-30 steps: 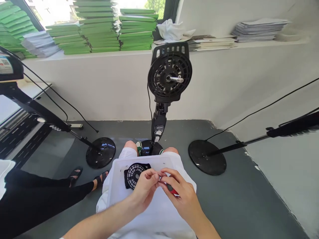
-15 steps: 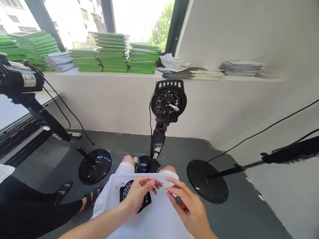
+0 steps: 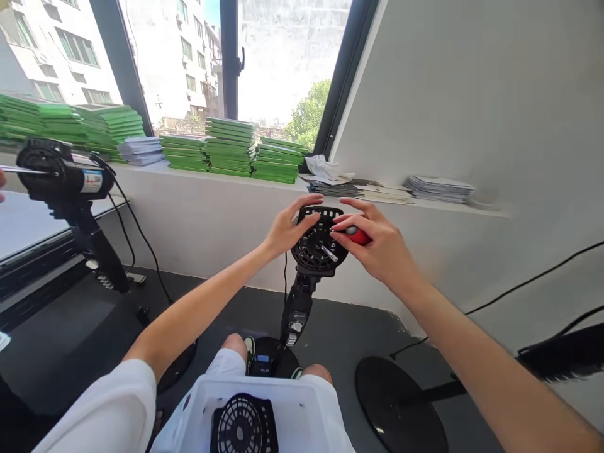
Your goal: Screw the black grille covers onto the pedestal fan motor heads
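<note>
Fan head (image 3: 309, 257), one, black: upright on its stand (image 3: 297, 314), in front of the seated person's knees, below the window ledge (image 3: 226, 180). Round slotted face; metal shaft (image 3: 329, 253) jutting toward the sitter.

Left hand (image 3: 285, 228): thumb and fingers well parted, set about the upper left edge of the fan head, thumb across the face. How firmly it presses, I cannot tell.

Right hand (image 3: 383, 244): fingers curled round a red-handled tool (image 3: 359, 236), thumb and fingertips brought close together at the right of the face. Anything tiny pinched there is too small to make out.

White tray (image 3: 293, 425): across the lap. Contents: one loose black grille (image 3: 241, 433), lying flat, and a few small dark bits (image 3: 302, 406).

State of work, by my reckoning: partway. Done: head seated on its stand, shaft in place. Left bare: no blades on the shaft, no cage round the face, the grille apart in the tray. Tool in hand, though no tip shows set to a screw.

Nearby, to the left: a second fan (image 3: 59, 179), also bladeless, with another person's fingertips (image 3: 1, 196) at its side.
</note>
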The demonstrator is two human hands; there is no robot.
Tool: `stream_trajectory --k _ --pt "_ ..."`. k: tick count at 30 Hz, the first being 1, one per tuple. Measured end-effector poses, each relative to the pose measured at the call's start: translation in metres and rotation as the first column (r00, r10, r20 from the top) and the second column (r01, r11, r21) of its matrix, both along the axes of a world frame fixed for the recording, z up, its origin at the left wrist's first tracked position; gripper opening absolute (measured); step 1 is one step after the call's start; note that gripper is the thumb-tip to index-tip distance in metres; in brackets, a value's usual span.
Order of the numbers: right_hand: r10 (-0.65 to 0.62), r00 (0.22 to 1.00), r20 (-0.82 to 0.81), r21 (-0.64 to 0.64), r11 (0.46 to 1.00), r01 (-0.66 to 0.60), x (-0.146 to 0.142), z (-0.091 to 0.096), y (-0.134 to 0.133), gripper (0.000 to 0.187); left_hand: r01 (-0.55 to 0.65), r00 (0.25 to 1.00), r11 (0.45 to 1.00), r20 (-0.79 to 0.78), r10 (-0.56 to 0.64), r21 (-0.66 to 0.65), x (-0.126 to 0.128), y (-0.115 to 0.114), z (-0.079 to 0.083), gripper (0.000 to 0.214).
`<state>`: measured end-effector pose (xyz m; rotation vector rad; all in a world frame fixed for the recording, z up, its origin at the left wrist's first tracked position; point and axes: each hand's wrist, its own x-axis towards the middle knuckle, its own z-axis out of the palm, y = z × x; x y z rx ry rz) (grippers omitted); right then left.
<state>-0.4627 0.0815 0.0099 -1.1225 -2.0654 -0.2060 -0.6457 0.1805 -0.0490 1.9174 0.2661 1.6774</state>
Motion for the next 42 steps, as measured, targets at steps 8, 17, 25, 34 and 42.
stream_trajectory --k 8,17,25,34,42 --pt "-0.138 0.945 0.296 0.068 0.990 0.123 0.000 -0.001 0.017 0.013 0.089 0.996 0.995 -0.029 -0.088 0.046 0.014 0.013 -0.009 0.037" --pt "-0.176 0.882 0.437 -0.023 0.978 0.207 -0.007 0.020 0.022 0.020 0.054 0.998 0.999 -0.031 -0.054 -0.004 0.019 0.018 -0.012 0.039" --pt "-0.227 0.872 0.434 -0.106 0.948 0.300 -0.017 0.026 0.028 0.015 0.061 0.995 0.998 -0.080 -0.059 0.018 0.014 0.016 -0.013 0.027" --pt "-0.131 0.985 0.110 -0.286 0.945 0.158 0.001 0.013 0.039 0.055 0.102 0.992 0.991 -0.087 -0.095 0.081 0.007 0.011 -0.016 0.036" --pt "-0.082 0.994 0.068 -0.315 0.944 0.100 0.004 0.011 0.035 0.055 0.101 0.989 0.987 -0.120 -0.085 0.129 0.004 0.012 -0.014 0.030"
